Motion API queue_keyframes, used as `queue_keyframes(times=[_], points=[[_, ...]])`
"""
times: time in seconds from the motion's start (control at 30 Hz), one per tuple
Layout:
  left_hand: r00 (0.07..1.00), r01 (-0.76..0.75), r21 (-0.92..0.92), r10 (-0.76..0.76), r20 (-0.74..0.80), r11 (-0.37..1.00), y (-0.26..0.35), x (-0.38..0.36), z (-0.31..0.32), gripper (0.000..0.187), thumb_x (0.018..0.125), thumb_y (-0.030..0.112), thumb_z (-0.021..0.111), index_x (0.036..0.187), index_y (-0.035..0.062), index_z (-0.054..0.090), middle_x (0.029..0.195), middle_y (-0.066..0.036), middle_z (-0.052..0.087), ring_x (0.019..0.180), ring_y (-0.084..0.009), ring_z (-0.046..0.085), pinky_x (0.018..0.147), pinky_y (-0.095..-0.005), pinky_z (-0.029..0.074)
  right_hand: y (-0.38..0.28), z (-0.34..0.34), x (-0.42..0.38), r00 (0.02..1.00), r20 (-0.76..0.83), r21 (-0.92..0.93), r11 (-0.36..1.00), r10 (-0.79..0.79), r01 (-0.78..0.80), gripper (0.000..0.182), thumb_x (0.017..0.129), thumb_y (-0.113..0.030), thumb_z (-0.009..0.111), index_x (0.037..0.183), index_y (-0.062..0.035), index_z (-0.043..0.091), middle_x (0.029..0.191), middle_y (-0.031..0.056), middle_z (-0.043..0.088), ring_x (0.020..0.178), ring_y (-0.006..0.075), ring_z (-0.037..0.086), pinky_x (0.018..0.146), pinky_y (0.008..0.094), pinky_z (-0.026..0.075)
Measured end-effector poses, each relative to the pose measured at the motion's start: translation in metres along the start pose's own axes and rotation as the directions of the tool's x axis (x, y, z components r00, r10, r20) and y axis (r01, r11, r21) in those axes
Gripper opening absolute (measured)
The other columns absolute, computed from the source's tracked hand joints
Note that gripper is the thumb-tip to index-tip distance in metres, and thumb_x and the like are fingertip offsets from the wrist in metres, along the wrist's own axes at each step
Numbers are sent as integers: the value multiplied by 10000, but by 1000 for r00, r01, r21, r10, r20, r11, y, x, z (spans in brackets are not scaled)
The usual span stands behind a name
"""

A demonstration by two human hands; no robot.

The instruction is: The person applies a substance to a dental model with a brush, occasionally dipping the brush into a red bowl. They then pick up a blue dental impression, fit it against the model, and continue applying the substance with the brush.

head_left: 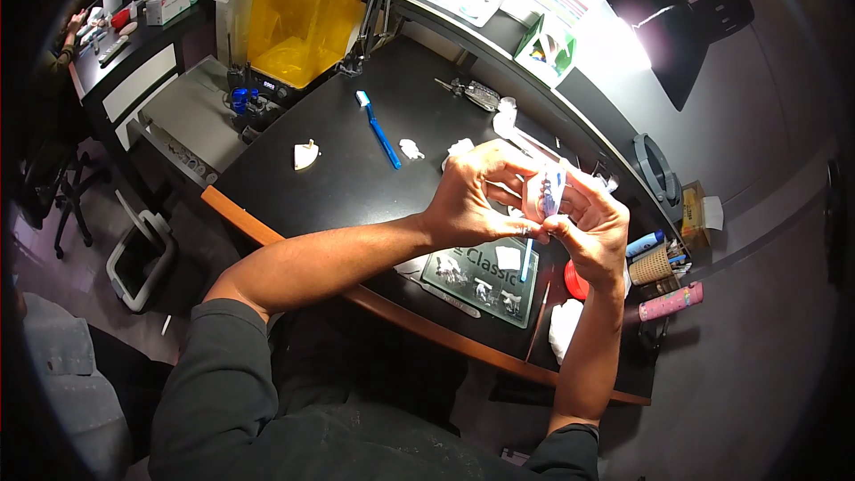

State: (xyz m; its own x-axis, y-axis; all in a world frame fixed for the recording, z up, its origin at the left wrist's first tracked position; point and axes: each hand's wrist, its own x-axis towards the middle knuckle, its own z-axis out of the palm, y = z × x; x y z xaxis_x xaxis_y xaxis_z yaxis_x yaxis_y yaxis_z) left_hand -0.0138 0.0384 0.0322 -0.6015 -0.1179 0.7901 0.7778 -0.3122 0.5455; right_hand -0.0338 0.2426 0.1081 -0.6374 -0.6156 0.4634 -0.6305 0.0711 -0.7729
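Observation:
Both hands are raised over the black desk, and together they hold a small pinkish-white piece with a blue-violet band (pixel 550 191); its exact kind is hard to make out. My left hand (pixel 474 198) curls round it from the left, thumb and fingertips pinching its edge. From the other side, my right hand (pixel 595 221) grips it, thumb tip close to the left thumb. Under the hands lies a dark green mat marked "Classic" (pixel 463 289), with white scraps on it. A blue toothbrush (pixel 380 132) and a white wedge-shaped piece (pixel 305 156) lie further left.
A yellow-covered ANYCUBIC machine (pixel 307 22) stands behind the desk. A lit black lamp (pixel 663 36) hangs at upper right. Beside my right forearm are a red round object (pixel 575 281), white crumpled material (pixel 565 328) and a pink cylinder (pixel 670 303). Another person's hand shows at far left.

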Motion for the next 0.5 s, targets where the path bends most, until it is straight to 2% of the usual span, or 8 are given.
queue_keyframes(times=[0.1,0.13,0.17,0.23,0.27,0.3,0.4,0.5], points=[[996,62,31,-64,67,998,2,1,-3,709,633,-10,975,1258,19,642,1210,-112,637,1125,-249,707,932,-391,647,1,3,-2,993,-102,35,998,-52,56,741,828,-111,884,1444,72,515,1243,240,689,1118,294,699,951,396,578],[995,68,11,-69,70,998,3,1,-3,710,633,-3,977,1254,18,635,1206,-113,645,1116,-245,712,930,-391,647,1,4,-2,986,-152,55,995,-74,83,748,820,-98,888,1446,71,516,1258,242,686,1151,313,694,975,414,573],[995,75,-7,-74,73,997,4,1,-2,710,633,4,980,1249,17,628,1201,-114,654,1106,-241,716,929,-391,647,-3,2,-2,980,-184,68,994,-72,86,771,853,-80,854,1492,68,450,1318,260,645,1208,323,664,996,397,557],[993,103,-4,-103,65,995,5,1,-3,708,634,17,984,1238,15,614,1195,-118,668,1085,-233,725,921,-386,647,-9,2,-4,951,-288,38,991,-111,127,794,854,-106,858,1507,56,438,1333,243,625,1224,318,654,1007,373,541],[991,123,16,-123,54,992,6,1,-4,704,636,23,985,1230,13,608,1193,-121,674,1073,-229,730,915,-382,648,-13,2,-6,935,-340,12,994,-97,107,806,856,-140,858,1516,48,435,1302,218,626,1180,297,671,989,355,538],[989,143,36,-144,43,989,6,2,-5,702,637,29,987,1223,12,601,1190,-125,680,1061,-226,734,909,-378,649,-20,4,-8,929,-363,-8,998,-64,66,753,870,-122,802,1512,47,448,1256,190,646,1102,263,688,943,342,547],[996,65,24,-63,-58,998,4,4,-3,621,658,22,969,1164,3,609,1073,-113,701,967,-213,758,823,-360,669,-27,-2,-21,957,-288,65,998,16,2,674,856,-181,692,1453,77,514,1159,173,700,988,222,703,870,309,545],[993,87,26,-85,-76,996,2,6,-4,628,653,31,972,1153,-12,592,1070,-115,696,990,-223,754,826,-364,669,-42,14,-33,987,-140,68,995,78,-69,601,858,-189,678,1368,110,571,1081,154,720,882,145,670,758,256,497]])
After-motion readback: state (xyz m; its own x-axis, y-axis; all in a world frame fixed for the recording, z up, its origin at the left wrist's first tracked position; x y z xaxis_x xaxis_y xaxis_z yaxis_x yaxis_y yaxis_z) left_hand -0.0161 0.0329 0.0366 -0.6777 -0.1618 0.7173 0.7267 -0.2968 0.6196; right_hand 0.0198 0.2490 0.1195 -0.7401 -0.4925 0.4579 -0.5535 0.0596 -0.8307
